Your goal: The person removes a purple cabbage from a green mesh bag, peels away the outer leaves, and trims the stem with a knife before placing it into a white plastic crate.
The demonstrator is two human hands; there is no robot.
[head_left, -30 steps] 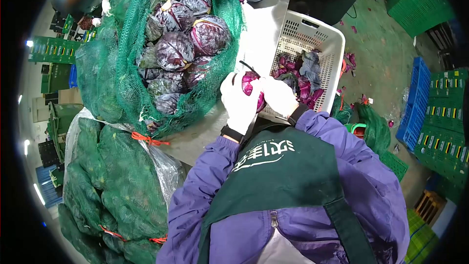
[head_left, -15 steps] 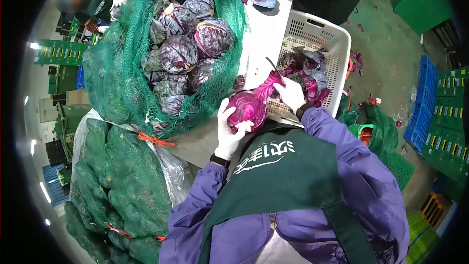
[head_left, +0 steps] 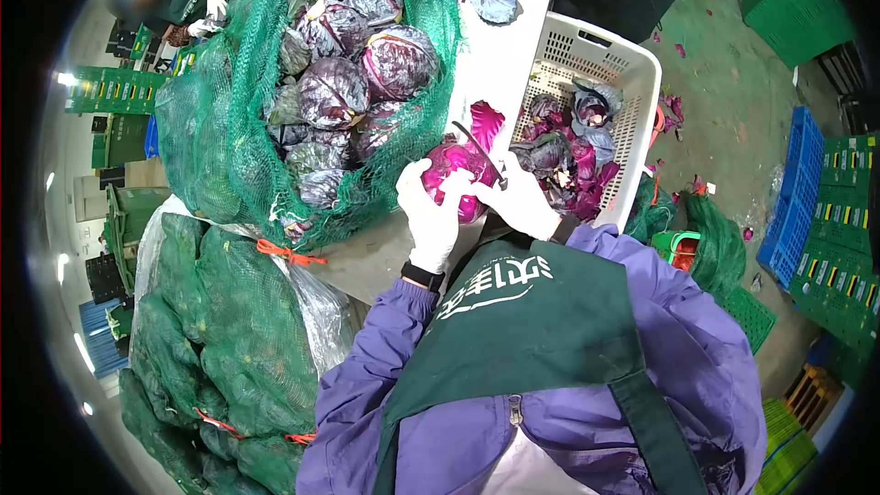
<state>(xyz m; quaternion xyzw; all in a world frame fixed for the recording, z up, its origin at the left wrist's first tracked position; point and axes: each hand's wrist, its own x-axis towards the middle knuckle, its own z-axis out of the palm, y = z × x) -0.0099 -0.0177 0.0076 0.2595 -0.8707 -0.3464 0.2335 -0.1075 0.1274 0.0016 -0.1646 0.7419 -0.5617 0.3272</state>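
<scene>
Fingers of the left hand (head_left: 427,213) are clasping a cabbage (head_left: 467,162) near the sack (head_left: 246,105) edge; the right hand (head_left: 526,200) is gripping a knife (head_left: 477,144) near the crate (head_left: 652,105) rim.

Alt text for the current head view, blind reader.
Gloved left hand holds a purple cabbage, right hand a dark knife over it. An open green net sack of cabbages is at left, a white crate of leaves at right.

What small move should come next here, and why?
Probably the right hand should ease the knife away before the left hand turns the cabbage: in this view the blade crosses the cabbage's edge, and both hands' fingers are close together there.
</scene>
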